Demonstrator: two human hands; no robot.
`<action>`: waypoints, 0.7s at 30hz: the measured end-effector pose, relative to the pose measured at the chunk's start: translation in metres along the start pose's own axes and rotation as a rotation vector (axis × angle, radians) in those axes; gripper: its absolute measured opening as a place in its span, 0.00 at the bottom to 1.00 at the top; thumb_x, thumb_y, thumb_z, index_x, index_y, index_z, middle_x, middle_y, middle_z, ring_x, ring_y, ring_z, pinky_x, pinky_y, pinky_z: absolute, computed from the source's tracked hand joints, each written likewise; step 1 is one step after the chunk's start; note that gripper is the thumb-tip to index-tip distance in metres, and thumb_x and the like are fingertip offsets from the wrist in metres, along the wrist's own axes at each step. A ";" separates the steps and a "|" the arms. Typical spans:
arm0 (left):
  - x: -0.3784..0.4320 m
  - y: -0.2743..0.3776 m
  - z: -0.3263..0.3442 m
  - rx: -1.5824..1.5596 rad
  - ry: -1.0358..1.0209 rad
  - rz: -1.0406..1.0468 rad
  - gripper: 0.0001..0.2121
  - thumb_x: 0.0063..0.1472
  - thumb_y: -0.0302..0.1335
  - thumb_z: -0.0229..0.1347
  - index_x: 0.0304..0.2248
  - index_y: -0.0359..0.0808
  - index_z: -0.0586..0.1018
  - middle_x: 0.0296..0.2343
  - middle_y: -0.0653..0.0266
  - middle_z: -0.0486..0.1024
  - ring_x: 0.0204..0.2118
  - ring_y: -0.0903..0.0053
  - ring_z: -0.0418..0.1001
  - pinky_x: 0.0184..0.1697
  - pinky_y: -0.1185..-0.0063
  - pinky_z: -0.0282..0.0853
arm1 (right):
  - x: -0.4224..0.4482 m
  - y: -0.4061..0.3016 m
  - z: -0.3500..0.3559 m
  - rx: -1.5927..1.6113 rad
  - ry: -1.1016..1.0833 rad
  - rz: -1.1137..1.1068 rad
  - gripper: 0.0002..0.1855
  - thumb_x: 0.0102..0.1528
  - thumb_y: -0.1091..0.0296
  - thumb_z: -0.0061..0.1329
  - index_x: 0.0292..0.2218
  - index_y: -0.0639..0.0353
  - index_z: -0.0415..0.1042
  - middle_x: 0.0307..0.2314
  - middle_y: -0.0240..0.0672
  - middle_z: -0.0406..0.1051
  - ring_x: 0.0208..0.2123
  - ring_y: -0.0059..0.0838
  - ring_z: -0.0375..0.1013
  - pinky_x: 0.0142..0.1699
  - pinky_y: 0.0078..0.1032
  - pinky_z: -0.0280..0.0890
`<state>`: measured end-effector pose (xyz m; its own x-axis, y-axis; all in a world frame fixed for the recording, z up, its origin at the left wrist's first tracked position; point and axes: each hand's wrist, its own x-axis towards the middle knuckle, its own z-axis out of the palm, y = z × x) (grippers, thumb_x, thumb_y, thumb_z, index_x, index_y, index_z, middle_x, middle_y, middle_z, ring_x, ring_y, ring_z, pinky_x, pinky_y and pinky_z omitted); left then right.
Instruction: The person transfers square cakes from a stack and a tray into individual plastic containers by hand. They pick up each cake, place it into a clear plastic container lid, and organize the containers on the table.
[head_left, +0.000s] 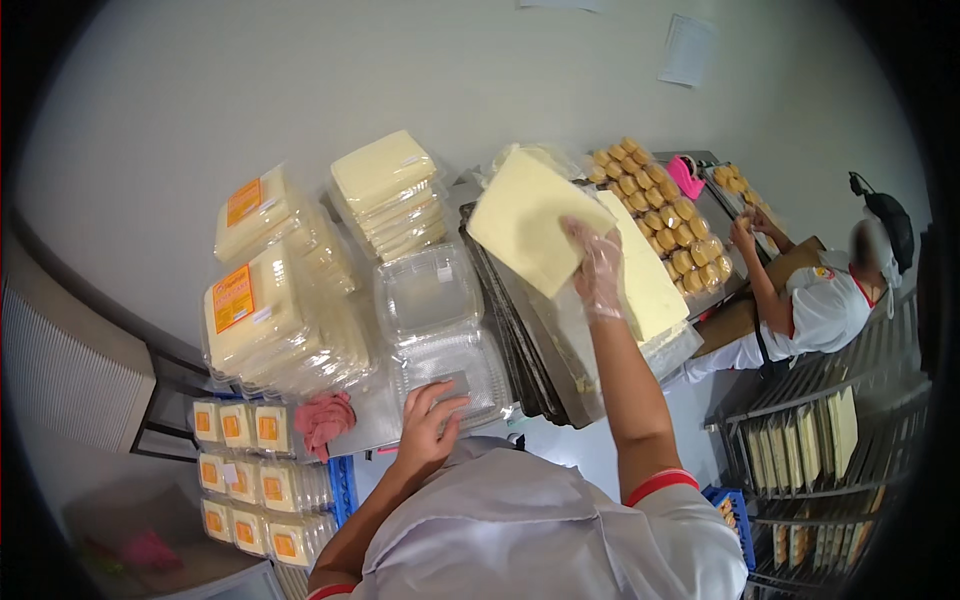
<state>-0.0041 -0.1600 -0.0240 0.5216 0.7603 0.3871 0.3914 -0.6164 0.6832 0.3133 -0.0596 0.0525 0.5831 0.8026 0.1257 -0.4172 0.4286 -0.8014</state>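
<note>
My right hand (600, 262), in a transparent plastic glove, holds a square slab of pale yellow sponge cake (536, 217) raised above a stack of baking trays (517, 330). Another pale cake slab (651, 281) lies on the top tray, on lining paper. My left hand (431, 424) is bare, its fingers apart at the near edge of an open transparent plastic clamshell container (450, 371). Whether its fingertips touch the container I cannot tell. The clamshell's lid (427, 289) is folded back, away from me, with a small white label on it.
Packed cakes stand in stacks at the left (255, 315) and back (386, 176). A red cloth (326, 421) lies at the table edge. Small packed cakes (259, 487) fill a blue crate. Right are packed buns (667, 217), a pink tape dispenser (684, 176), a seated co-worker (817, 300) and a rack (810, 495).
</note>
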 end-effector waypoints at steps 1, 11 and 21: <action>-0.003 -0.003 -0.002 -0.016 0.005 -0.021 0.11 0.53 0.21 0.54 0.38 0.40 0.79 0.44 0.59 0.69 0.49 0.61 0.62 0.53 0.69 0.58 | -0.008 -0.006 -0.008 -0.064 -0.020 -0.059 0.26 0.47 0.80 0.54 0.48 0.68 0.63 0.37 0.39 0.71 0.40 0.28 0.72 0.47 0.25 0.68; -0.033 -0.031 -0.011 -0.012 0.041 -0.299 0.12 0.53 0.20 0.54 0.38 0.38 0.78 0.43 0.58 0.71 0.48 0.63 0.63 0.53 0.71 0.57 | -0.075 -0.065 -0.110 -1.080 -0.326 -0.157 0.46 0.36 0.67 0.63 0.55 0.62 0.57 0.50 0.42 0.64 0.53 0.34 0.63 0.59 0.30 0.56; -0.053 -0.089 0.004 0.278 0.191 -0.437 0.22 0.53 0.23 0.55 0.49 0.32 0.68 0.43 0.49 0.69 0.47 0.56 0.64 0.51 0.68 0.58 | 0.021 -0.075 -0.036 -1.645 -0.663 0.424 0.48 0.35 0.45 0.62 0.50 0.71 0.63 0.40 0.51 0.70 0.43 0.41 0.70 0.51 0.29 0.62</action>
<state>-0.0638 -0.1462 -0.1080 0.1285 0.9654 0.2270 0.7397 -0.2458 0.6265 0.3818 -0.0900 0.0937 0.1196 0.9253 -0.3600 0.8260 -0.2939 -0.4809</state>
